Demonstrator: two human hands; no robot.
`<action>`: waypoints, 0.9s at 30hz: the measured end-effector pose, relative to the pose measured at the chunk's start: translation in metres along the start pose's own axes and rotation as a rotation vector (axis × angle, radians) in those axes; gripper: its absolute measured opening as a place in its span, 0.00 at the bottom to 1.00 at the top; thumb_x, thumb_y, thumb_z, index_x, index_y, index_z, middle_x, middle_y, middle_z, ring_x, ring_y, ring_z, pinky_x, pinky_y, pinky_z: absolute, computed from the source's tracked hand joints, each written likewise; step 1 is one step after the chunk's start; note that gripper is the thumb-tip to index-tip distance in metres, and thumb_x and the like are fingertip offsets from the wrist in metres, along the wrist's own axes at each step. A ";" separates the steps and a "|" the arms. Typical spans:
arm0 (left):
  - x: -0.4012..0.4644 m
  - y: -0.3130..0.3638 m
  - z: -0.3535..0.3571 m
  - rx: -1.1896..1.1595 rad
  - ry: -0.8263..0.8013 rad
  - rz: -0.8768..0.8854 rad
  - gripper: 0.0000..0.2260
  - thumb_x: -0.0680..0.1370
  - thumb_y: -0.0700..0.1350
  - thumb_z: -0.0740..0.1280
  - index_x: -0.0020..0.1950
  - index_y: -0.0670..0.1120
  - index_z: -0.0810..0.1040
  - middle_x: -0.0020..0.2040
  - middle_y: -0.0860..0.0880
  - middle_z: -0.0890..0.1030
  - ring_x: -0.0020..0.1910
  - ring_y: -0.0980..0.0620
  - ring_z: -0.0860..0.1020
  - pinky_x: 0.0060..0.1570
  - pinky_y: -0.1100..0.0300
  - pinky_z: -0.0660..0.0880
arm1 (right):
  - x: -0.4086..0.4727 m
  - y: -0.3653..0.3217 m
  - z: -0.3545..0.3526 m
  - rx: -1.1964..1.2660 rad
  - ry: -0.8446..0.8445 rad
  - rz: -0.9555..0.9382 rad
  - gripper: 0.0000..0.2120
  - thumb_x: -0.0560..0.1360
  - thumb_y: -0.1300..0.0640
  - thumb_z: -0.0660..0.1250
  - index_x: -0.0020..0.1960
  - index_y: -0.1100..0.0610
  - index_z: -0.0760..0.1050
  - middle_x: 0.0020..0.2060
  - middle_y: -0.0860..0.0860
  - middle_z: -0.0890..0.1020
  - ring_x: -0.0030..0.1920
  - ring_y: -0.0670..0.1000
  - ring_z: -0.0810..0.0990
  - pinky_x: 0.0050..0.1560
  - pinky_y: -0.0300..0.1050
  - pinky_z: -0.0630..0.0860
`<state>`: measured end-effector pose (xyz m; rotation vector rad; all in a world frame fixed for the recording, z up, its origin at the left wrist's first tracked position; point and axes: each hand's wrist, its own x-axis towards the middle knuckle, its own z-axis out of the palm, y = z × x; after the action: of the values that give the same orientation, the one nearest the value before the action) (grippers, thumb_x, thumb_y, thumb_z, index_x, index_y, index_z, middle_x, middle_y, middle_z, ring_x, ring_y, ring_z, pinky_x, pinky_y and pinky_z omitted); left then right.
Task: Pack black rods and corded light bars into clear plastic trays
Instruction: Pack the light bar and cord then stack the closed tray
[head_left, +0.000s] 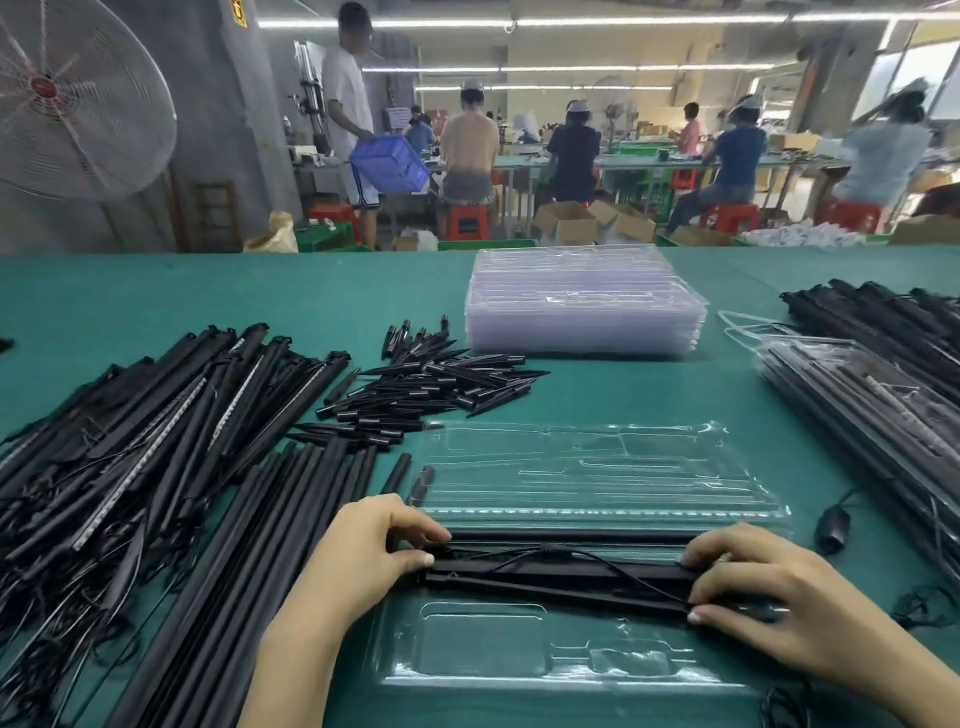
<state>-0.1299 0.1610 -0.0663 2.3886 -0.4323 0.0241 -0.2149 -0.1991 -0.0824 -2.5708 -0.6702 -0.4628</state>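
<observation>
1. Surface (208, 291): green matte covering. An open clear tray (571, 644) lies directly in front of me, long axis left-right, lid half folded away from me; thin glossy moulded plastic with shaped recesses.
2. Light bars (561, 574): slim black matte bars lying across the tray's middle channels, parallel to its long axis, thin cord (623, 569) looped over them.
3. Left hand (363, 561): fingers curled, pinching the bars' left end. Right hand (779, 603): fingertips curled onto the right end and cord. 1 hand per end, equally near.
4. Judgement: next move is pressing straight down to seat the bars; loose cord could snag.
5. Supply: black rods (260, 545) to my left, spikes (441, 384) beyond, spare trays (587, 301) stacked at the far side, packed trays (883, 415) right.
</observation>
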 end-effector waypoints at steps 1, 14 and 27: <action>0.000 -0.001 -0.001 0.011 -0.018 0.010 0.15 0.70 0.40 0.76 0.41 0.63 0.82 0.41 0.57 0.81 0.44 0.63 0.78 0.45 0.75 0.69 | 0.000 -0.001 0.000 -0.006 -0.008 -0.001 0.06 0.73 0.40 0.68 0.42 0.41 0.77 0.50 0.36 0.77 0.48 0.39 0.78 0.46 0.34 0.74; 0.000 0.046 0.048 0.155 -0.087 0.374 0.21 0.81 0.57 0.52 0.73 0.64 0.52 0.72 0.68 0.57 0.73 0.70 0.49 0.73 0.66 0.44 | 0.003 -0.002 -0.002 -0.001 -0.034 0.037 0.07 0.72 0.39 0.68 0.41 0.41 0.77 0.49 0.34 0.78 0.47 0.38 0.80 0.45 0.34 0.74; 0.006 0.037 0.070 0.217 -0.359 0.397 0.19 0.82 0.55 0.53 0.66 0.78 0.53 0.74 0.69 0.47 0.72 0.69 0.38 0.70 0.65 0.31 | -0.007 0.010 -0.065 -0.509 -0.225 0.279 0.18 0.75 0.34 0.53 0.40 0.45 0.70 0.26 0.40 0.69 0.31 0.39 0.69 0.38 0.35 0.67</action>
<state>-0.1431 0.0887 -0.0946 2.4816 -1.1188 -0.1892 -0.2285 -0.2415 -0.0341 -3.1712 -0.2730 -0.2770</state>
